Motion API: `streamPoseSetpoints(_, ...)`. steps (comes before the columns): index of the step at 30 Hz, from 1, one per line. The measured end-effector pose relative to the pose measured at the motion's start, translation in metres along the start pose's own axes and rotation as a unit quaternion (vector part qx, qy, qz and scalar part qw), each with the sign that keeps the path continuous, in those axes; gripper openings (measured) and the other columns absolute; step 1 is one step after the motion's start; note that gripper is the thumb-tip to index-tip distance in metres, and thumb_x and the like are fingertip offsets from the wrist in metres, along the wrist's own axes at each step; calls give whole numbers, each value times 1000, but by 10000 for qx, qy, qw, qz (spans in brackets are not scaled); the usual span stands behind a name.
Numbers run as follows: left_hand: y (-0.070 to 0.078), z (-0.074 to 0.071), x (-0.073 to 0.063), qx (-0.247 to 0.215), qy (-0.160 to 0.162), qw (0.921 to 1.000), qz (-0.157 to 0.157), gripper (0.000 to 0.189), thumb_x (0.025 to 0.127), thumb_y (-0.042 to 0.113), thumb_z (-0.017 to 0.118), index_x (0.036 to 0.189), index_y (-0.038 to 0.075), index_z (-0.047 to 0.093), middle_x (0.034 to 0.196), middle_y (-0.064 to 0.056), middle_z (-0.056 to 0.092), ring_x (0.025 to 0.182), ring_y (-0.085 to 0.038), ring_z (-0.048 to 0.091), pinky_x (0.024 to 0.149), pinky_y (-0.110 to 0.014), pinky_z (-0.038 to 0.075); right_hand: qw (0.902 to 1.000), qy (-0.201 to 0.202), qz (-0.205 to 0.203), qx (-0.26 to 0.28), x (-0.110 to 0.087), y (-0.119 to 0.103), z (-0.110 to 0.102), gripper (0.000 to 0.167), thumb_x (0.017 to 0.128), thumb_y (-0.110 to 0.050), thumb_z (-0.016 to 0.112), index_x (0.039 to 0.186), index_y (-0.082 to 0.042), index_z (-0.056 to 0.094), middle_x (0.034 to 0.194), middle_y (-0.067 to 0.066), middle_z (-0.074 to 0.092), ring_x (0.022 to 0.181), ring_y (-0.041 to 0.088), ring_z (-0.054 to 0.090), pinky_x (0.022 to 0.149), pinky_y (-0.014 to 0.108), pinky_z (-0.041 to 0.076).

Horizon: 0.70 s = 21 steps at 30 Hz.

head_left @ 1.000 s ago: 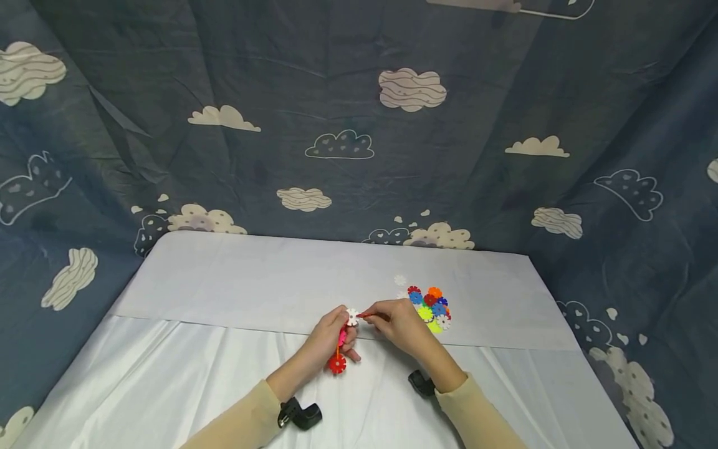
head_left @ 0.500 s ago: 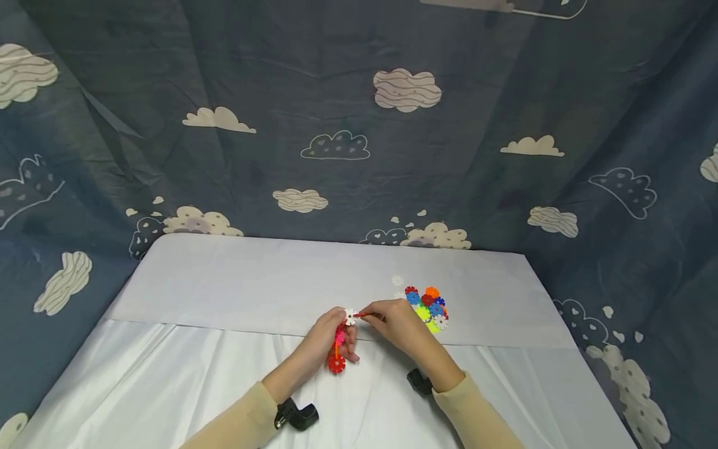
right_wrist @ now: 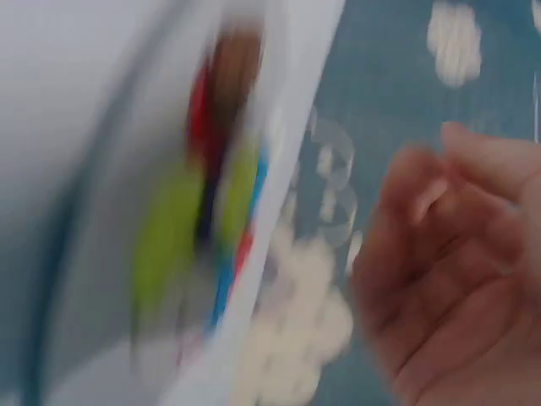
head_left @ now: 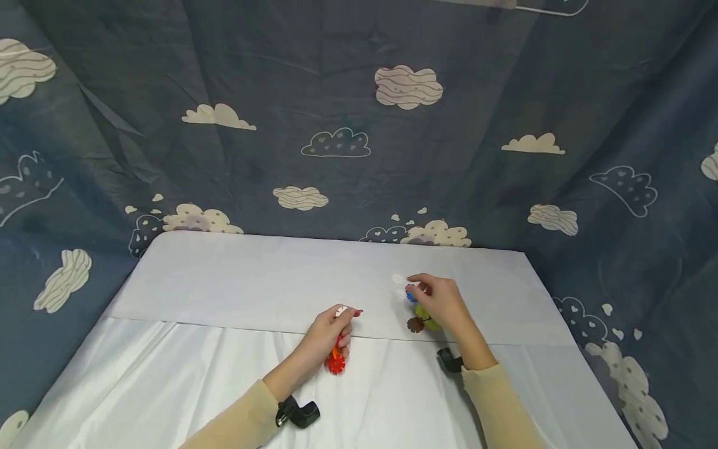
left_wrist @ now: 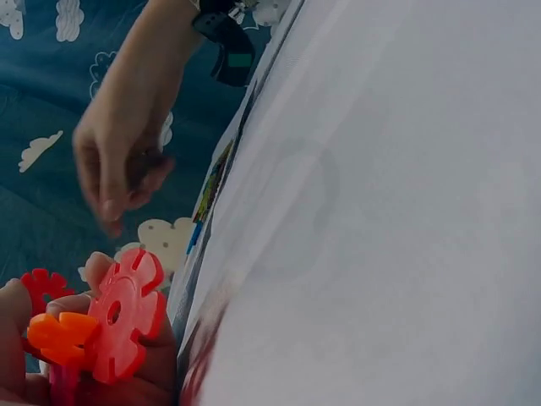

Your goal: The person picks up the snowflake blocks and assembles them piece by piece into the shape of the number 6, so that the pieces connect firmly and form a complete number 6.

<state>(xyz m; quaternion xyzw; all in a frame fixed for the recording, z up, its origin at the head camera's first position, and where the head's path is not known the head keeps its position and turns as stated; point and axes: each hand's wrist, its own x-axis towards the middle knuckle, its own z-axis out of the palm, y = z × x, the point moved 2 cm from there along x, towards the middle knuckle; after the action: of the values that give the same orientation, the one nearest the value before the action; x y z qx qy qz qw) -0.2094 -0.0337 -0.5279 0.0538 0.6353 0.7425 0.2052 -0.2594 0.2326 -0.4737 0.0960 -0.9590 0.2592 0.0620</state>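
Observation:
In the head view my left hand [head_left: 328, 333] grips a joined chain of flower-shaped plastic discs. A white disc [head_left: 341, 310] and a red one [head_left: 358, 312] stick out at its top, and a round red disc [head_left: 335, 364] hangs below the fingers. Close up in the left wrist view are a red disc [left_wrist: 127, 317] and an orange disc [left_wrist: 63, 340] of that chain. My right hand [head_left: 445, 304] is above the pile of loose discs [head_left: 416, 325], hiding part of it. Its fingers are loosely curled, and the blurred right wrist view shows nothing between them.
A pale white disc [head_left: 397, 278] lies at the pile's far left edge. White cloth covers the table [head_left: 252, 287], and a dark cloud-printed curtain [head_left: 336, 93] hangs behind it and on both sides.
My right hand has left the red disc on the chain and moved right to the pile. The left hand has turned slightly, so the white disc shows edge-on. A brown disc now shows by the pile.

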Motion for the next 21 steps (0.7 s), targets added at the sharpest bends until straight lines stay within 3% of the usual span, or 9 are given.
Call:
streamPoseSetpoints(2,1,1,0,-10,20,10000,32,44,112,38,54,124,-4,54,71,3,42,52,-8,47,50,-23,54,9973,-9,621,-388,2,21,-6,34,99,-29,76,128,-11,75,90,7,72,75,19,57,63,29,48)
streamPoseSetpoints(5,1,1,-1,4,64,10000,24,42,112,38,54,123,-2,54,72,3,43,51,-10,49,50,-23,54,9899,-486,1124,-718,2,42,-9,44,97,-34,78,132,-8,72,93,9,72,81,24,58,68,34,51)
streamPoseSetpoints(9,1,1,-1,-71,59,10000,-21,43,112,39,55,123,-2,54,72,3,43,51,-11,50,50,-24,54,9859,-933,1219,-668,3,52,-6,44,96,-32,80,130,-5,71,91,10,69,81,24,58,68,35,50)
streamPoseSetpoints(13,1,2,0,-144,34,9999,-7,45,111,40,57,123,-4,53,71,3,42,50,-11,49,50,-24,53,9889,-724,1231,-418,5,53,-7,32,97,-29,79,115,-4,69,82,8,61,76,22,54,64,30,43)
streamPoseSetpoints(18,1,1,0,-99,11,10000,2,48,109,42,59,122,-3,53,71,2,43,50,-11,50,49,-24,52,9923,-540,978,542,4,33,-10,21,101,-24,72,102,-3,70,78,6,60,72,18,52,61,26,41)
streamPoseSetpoints(21,1,0,0,32,51,10000,26,46,110,41,58,123,-2,54,71,2,44,50,-11,50,49,-24,52,9748,-1053,849,1774,-1,8,-3,20,104,-22,68,105,-2,72,79,9,65,68,17,53,58,25,45)
